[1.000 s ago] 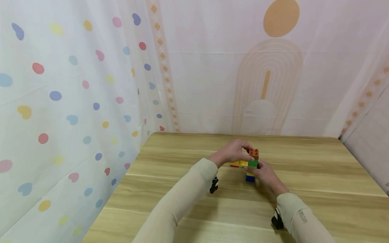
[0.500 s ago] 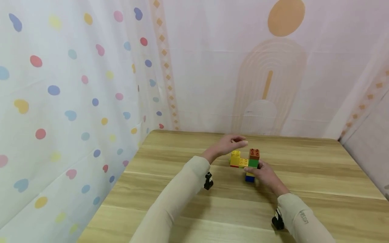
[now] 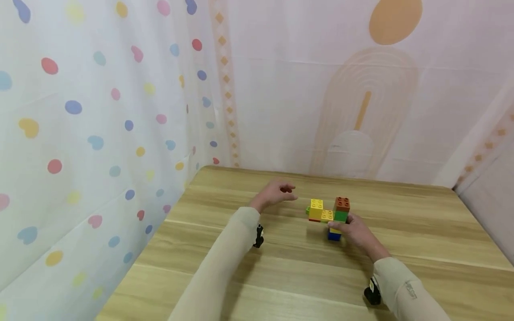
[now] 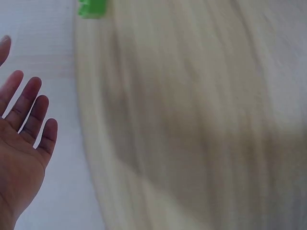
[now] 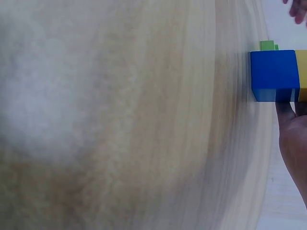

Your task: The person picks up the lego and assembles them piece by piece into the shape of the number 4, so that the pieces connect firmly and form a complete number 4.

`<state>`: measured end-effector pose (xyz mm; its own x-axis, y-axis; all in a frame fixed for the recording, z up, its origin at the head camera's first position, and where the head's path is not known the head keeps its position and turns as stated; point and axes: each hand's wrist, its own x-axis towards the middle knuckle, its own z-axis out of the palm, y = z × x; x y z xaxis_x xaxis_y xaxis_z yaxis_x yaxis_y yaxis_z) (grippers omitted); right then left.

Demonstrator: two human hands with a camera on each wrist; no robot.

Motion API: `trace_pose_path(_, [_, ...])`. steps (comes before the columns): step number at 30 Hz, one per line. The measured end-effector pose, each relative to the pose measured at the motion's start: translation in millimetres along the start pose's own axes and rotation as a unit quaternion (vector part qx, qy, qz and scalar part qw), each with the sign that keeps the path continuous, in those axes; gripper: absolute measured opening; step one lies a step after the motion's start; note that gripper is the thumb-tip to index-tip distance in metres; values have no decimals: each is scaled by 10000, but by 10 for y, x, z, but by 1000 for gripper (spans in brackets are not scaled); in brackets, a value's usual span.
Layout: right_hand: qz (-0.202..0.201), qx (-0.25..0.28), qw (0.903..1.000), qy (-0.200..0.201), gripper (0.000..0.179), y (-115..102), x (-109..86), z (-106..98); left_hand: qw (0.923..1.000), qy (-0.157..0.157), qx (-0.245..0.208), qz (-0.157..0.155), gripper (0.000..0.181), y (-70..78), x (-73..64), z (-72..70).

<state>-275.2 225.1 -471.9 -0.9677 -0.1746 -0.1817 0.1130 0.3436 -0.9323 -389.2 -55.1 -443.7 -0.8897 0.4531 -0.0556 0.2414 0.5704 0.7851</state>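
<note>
A small structure of joined toy building blocks stands on the wooden table in the head view. Its tower has an orange-brown block [image 3: 342,204] on top, a green block [image 3: 340,216] under it, then yellow, and a blue block [image 3: 334,235] at the bottom. A low arm reaches left to a raised yellow block [image 3: 316,209] with red beneath. My right hand [image 3: 358,232] grips the tower from the right, thumb in front; its other fingers are mostly hidden. My left hand [image 3: 275,193] hovers left of the structure, holding nothing, fingers spread in the left wrist view.
The wooden table [image 3: 289,272] extends around both arms. A patterned curtain [image 3: 281,111] hangs behind it and along the left side. Black wrist devices [image 3: 372,292] sit below the cuffs. A light green block [image 4: 92,7] shows at the left wrist view's top edge.
My left hand has come off the blocks and moved left, uncovering the yellow block. My right hand keeps its grip on the tower. The head view has shifted slightly.
</note>
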Motion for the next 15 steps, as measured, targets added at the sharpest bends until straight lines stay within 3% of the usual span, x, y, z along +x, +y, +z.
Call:
trace_pose_path(6, [51,44,9999,84,59,33,-55,-42,9994,-209,277,-56,47,-86,23,195])
trace_pose_path(15, [-43,106,9999,89,57,34,-66,38,9983,-540,93,-177,52,-104,44,435])
